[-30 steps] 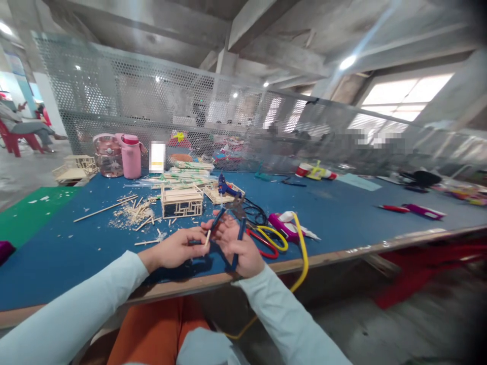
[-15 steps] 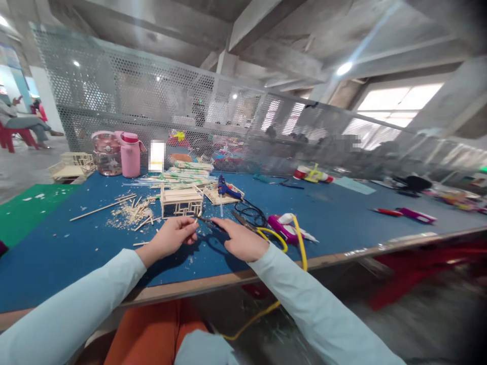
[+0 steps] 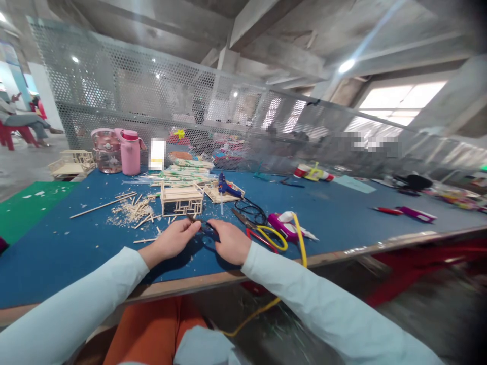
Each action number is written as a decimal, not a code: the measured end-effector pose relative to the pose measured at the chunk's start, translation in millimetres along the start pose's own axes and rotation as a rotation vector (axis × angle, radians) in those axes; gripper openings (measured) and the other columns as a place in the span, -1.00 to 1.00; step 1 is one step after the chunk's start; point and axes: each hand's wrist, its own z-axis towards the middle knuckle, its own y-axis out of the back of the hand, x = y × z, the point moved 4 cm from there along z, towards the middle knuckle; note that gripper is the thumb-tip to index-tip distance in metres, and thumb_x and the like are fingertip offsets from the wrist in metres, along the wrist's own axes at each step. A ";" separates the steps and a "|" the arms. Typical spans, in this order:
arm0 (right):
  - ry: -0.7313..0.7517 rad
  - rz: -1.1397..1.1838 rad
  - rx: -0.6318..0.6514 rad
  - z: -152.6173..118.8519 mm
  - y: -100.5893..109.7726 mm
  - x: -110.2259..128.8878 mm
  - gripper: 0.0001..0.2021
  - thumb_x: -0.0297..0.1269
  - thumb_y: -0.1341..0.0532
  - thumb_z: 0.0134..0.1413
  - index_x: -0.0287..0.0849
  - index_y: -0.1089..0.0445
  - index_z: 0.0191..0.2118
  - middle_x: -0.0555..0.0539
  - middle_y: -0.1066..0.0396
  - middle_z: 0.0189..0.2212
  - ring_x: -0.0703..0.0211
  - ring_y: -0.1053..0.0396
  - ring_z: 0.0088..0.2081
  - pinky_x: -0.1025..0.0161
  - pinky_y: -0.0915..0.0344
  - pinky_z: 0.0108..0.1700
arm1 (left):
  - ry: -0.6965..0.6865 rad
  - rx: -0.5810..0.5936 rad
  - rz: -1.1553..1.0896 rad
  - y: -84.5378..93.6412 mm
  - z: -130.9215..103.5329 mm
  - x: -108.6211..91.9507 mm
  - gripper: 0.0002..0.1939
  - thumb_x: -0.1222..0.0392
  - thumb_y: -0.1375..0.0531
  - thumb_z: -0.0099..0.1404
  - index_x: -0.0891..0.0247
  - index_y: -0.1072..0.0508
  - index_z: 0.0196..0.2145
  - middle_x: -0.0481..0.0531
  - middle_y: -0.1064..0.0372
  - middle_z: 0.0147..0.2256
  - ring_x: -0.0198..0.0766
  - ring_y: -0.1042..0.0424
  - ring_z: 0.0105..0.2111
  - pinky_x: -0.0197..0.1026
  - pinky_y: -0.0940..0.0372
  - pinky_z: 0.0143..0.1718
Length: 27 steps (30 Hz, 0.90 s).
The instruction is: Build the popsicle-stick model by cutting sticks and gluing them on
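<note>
My left hand (image 3: 175, 238) is closed in a pinch, a short wooden stick mostly hidden between its fingertips. The jaws of a dark hand tool (image 3: 206, 224), which look like small pliers or scissors, meet the thumb and finger there. My right hand (image 3: 233, 243) is wrapped round the handles of that tool. Just beyond both hands stands a small model frame of thin wooden sticks (image 3: 182, 198). A pile of cut stick pieces and shavings (image 3: 134, 212) lies to its left, and a few short bits lie near my left hand.
On the blue table (image 3: 327, 223) are a blue glue gun (image 3: 227, 188), scissors with red and yellow handles (image 3: 272, 237), and a purple-white glue gun (image 3: 285, 225) with a yellow cord. Bundled sticks (image 3: 186, 172) and a pink bottle (image 3: 130, 154) stand by the mesh panel (image 3: 133, 96).
My right hand has moved slightly left and down with the tool, uncovering the red scissor handle. The tool's jaws now reach past my left fingertips, and the stick's pale end shows less.
</note>
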 end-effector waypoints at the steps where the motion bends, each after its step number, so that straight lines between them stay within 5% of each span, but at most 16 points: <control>1: -0.003 -0.036 0.004 0.5 -1.7 0.5 -0.52 -0.47 -0.11 -0.14 -0.31 -0.29 0.02 -0.27 -0.40 -0.07 -0.02 -0.36 -0.06 0.13 -0.23 0.00 | 0.006 -0.007 0.039 -0.2 -0.2 -0.1 -0.51 -0.27 0.05 0.15 0.23 -0.21 -0.59 -0.18 -0.01 -0.67 -0.40 0.00 -0.65 -0.27 0.04 -0.59; 9: -0.019 -0.266 -0.093 7.5 -3.2 8.7 -0.54 -0.49 -0.09 -0.13 -0.33 -0.25 0.00 -0.26 -0.38 -0.12 0.01 -0.34 -0.09 0.18 -0.21 -0.05 | 0.057 -0.110 0.097 7.5 2.3 0.9 -0.46 -0.33 0.04 0.09 0.19 -0.06 -0.69 -0.17 0.07 -0.72 -0.41 0.06 -0.68 -0.26 0.13 -0.61; 14: -0.020 -0.385 -0.109 12.1 1.1 10.0 -0.59 -0.45 -0.09 -0.10 -0.35 -0.26 -0.04 -0.29 -0.39 -0.20 -0.05 -0.36 -0.18 0.13 -0.23 -0.15 | 0.233 -0.132 -0.065 5.6 1.9 9.7 -0.48 -0.33 0.01 0.09 0.19 -0.08 -0.65 -0.21 0.11 -0.75 -0.44 0.10 -0.76 -0.28 0.18 -0.69; 27: -0.068 0.032 -0.038 -1.0 1.7 0.0 -0.61 -0.48 -0.10 -0.16 -0.23 -0.37 -0.10 -0.17 -0.49 -0.21 0.04 -0.41 -0.20 0.27 -0.20 -0.20 | 0.070 0.006 -0.344 3.8 3.7 -0.7 -0.56 -0.19 -0.14 0.08 0.25 -0.19 -0.60 -0.18 -0.06 -0.68 -0.45 -0.07 -0.67 -0.33 -0.02 -0.61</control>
